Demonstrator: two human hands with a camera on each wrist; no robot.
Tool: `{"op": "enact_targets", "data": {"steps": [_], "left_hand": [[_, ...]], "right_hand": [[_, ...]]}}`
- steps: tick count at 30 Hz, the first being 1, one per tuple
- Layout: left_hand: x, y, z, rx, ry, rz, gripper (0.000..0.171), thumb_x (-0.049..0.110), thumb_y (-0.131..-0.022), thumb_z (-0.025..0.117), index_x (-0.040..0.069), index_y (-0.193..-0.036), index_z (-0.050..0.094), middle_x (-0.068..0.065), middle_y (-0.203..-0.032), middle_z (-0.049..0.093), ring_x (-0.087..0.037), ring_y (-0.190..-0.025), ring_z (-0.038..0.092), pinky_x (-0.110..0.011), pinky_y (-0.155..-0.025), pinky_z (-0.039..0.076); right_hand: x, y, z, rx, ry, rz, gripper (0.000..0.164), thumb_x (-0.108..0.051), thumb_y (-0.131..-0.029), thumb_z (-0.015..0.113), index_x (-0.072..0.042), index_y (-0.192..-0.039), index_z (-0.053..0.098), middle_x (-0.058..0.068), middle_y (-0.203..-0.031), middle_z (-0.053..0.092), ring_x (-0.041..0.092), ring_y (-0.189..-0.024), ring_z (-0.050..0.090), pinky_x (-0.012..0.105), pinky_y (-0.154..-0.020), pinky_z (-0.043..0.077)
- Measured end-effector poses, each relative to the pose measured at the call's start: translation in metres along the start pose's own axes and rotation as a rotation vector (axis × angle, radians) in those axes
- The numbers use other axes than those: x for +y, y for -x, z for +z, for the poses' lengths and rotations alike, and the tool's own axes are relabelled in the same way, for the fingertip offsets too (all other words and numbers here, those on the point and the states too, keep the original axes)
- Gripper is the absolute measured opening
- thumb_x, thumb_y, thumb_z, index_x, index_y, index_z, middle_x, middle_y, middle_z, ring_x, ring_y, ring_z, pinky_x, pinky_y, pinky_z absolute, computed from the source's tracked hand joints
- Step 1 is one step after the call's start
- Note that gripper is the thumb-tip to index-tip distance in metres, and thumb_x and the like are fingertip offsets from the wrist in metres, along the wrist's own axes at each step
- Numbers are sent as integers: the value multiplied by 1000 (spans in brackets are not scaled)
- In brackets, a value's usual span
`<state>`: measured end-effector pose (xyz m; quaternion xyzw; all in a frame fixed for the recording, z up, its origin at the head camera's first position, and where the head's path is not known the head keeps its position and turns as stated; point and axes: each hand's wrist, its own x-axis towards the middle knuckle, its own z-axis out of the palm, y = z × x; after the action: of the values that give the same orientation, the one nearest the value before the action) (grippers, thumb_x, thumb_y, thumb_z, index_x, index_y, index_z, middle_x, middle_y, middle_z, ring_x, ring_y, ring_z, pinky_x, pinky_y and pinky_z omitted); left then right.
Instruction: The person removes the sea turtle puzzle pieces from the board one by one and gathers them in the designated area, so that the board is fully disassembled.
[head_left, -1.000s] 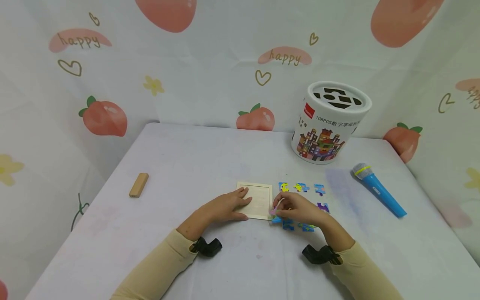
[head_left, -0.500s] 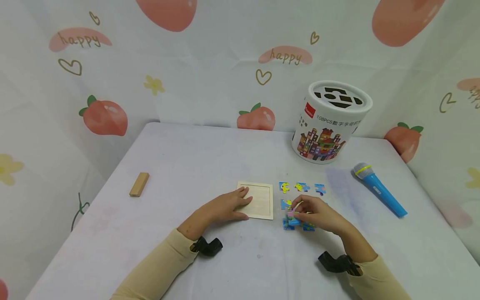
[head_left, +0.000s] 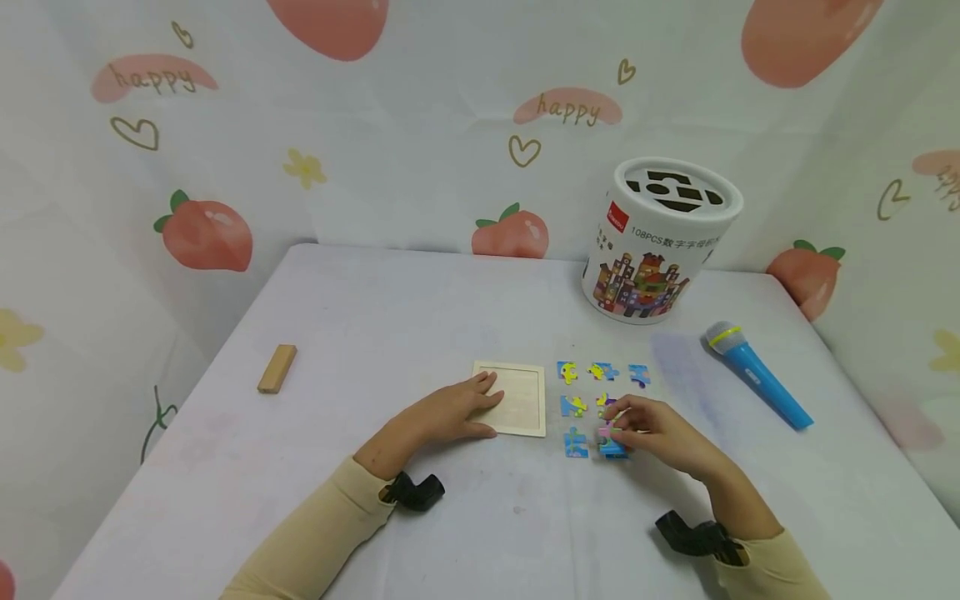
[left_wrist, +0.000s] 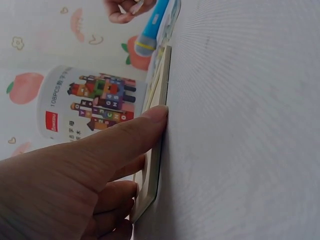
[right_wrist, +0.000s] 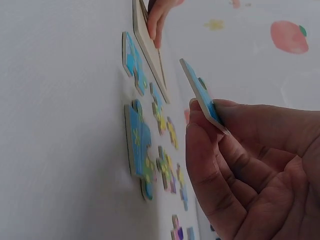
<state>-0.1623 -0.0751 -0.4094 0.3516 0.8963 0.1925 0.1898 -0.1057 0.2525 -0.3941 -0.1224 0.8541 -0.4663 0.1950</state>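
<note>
My left hand rests on the left side of a shallow square wooden puzzle tray, its fingers spread. In the left wrist view the thumb lies across the tray's near edge and the other fingers reach over the rim. Between thumb and fingertips, my right hand pinches a blue jigsaw piece with a pink patch. It is raised on edge in the right wrist view, above a flat blue jigsaw piece. Several other pieces, including a yellow and blue jigsaw piece, lie in rows right of the tray.
A blue toy microphone lies at the right. Behind the pieces stands a large white block bucket with a holed lid. A small wooden block lies far left. A peach-printed cloth hangs behind the table.
My right hand has moved right with the pinched jigsaw piece, from the tray's right edge to over the front row of pieces. The left hand stays in place on the tray.
</note>
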Motion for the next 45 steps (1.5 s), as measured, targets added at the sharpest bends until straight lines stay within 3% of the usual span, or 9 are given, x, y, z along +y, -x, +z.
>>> {"op": "enact_targets", "data": {"steps": [13,25,33,45], "left_hand": [[-1,0,0,3,5,9,64,35,-87,63,8,-140,40,-12,-154,21,-23,-145,16,-40,-114,26],[-1,0,0,3,7,18,63,35,-88,63,7,-140,41,-14,-154,22,-25,-144,16,-41,-114,26],[-1,1,-1,0,10,18,63,34,-88,63,7,-140,41,-14,-154,21,-25,-145,16,-40,-114,26],[0,1,-1,-12,-2,3,63,35,-89,61,8,-141,40,-14,-154,20,-24,-145,15,-40,-114,25]], "right_hand": [[16,20,-12,21,-54,35,34,-14,-91,60,8,-114,51,15,-90,61,9,-72,58,25,-64,52],[34,33,-21,87,-38,62,32,-13,-93,56,7,-118,50,5,-86,62,10,-67,57,24,-58,48],[38,35,-21,137,-34,116,36,-13,-91,59,8,-119,54,5,-85,62,6,-68,55,23,-56,48],[42,32,-17,268,64,220,32,-19,-85,67,6,-103,61,4,-80,63,6,-66,52,22,-56,46]]}}
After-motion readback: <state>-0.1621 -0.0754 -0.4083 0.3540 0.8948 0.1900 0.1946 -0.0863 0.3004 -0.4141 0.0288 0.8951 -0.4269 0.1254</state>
